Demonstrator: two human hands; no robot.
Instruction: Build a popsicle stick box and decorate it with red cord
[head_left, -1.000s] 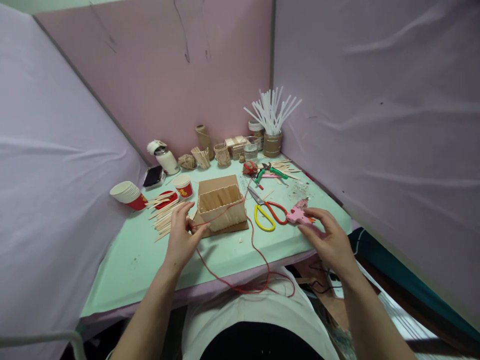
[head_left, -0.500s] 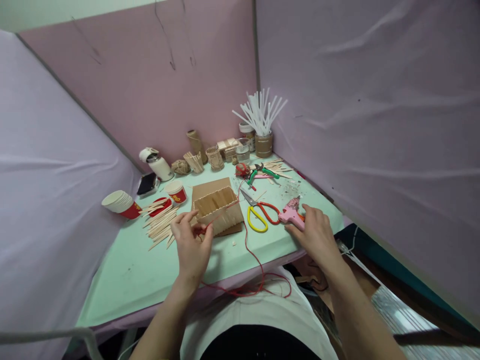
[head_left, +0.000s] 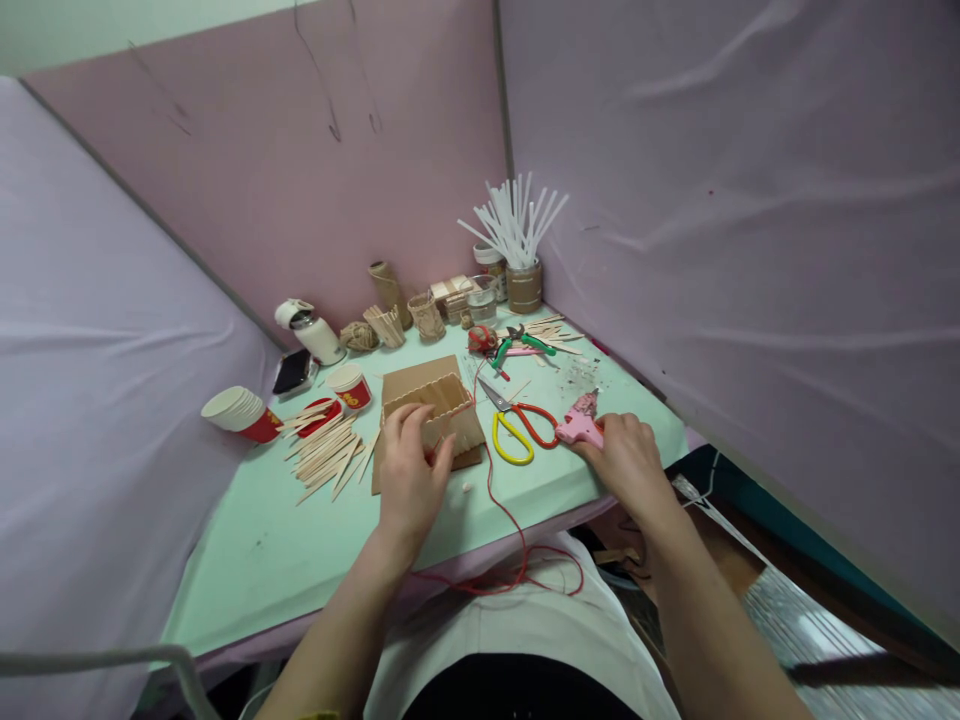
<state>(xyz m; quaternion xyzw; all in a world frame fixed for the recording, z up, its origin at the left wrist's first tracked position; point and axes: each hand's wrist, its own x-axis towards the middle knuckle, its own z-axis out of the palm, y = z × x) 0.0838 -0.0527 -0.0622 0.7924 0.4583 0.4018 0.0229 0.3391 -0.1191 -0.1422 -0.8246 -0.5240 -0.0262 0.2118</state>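
My right hand point(head_left: 630, 460) is wrapped round the handle of a pink hot glue gun point(head_left: 581, 420), which rests on the table with its nozzle pointing away. My left hand point(head_left: 412, 470) is at the near left side of a small box of craft sticks point(head_left: 465, 430), fingers curled round red string point(head_left: 491, 480); the exact grip is partly hidden. The string runs along the box's right edge and loops down to my lap. Under the box lies a brown cardboard piece point(head_left: 416, 375). Scissors with yellow and red handles point(head_left: 514, 430) lie open between box and glue gun.
Loose craft sticks point(head_left: 326, 460) lie left of the box, near a paper cup point(head_left: 350, 388) and stacked cups point(head_left: 240, 415). Green-handled pliers point(head_left: 525, 345) and a red yarn ball point(head_left: 481, 339) lie behind. A jar of white glue sticks point(head_left: 523, 288) stands at the back corner.
My left hand has moved right, from beside the box to in front of it, bringing the red string along. My right hand has closed further round the glue gun's handle.
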